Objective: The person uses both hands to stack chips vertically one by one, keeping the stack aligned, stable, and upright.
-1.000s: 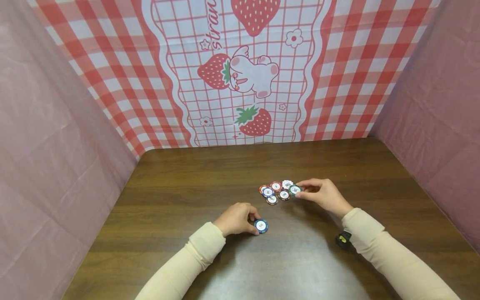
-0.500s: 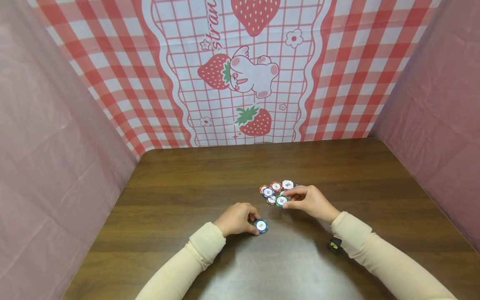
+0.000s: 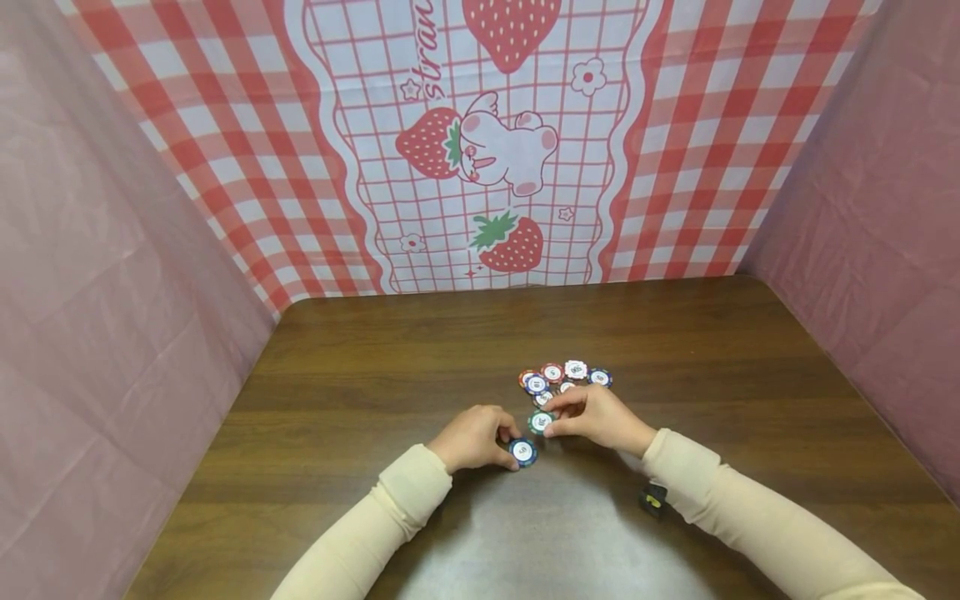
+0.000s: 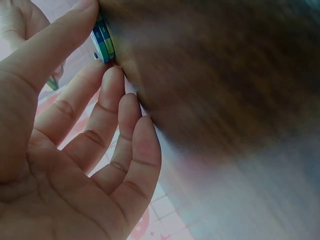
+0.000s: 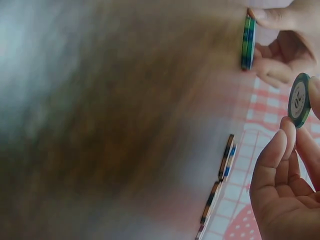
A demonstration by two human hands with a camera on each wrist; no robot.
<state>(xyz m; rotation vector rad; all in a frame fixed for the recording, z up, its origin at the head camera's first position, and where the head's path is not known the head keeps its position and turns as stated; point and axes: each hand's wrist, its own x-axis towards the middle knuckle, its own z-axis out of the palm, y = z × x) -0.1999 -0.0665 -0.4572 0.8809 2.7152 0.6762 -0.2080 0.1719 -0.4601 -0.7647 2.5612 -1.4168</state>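
Head: left hand lay low, pinching a blue-topped stack on the table, well in from the far edge; right hand pinched a green chip just beyond. Left wrist: remaining fingers bent. Right wrist: green chip slanted between thumb and fingertips.

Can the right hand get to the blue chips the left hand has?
Probably yes, to touch them: the right hand is close, and I see nothing between its green chip and the blue chips. Taking them looks harder: it's holding a chip, and the left hand pinches them.
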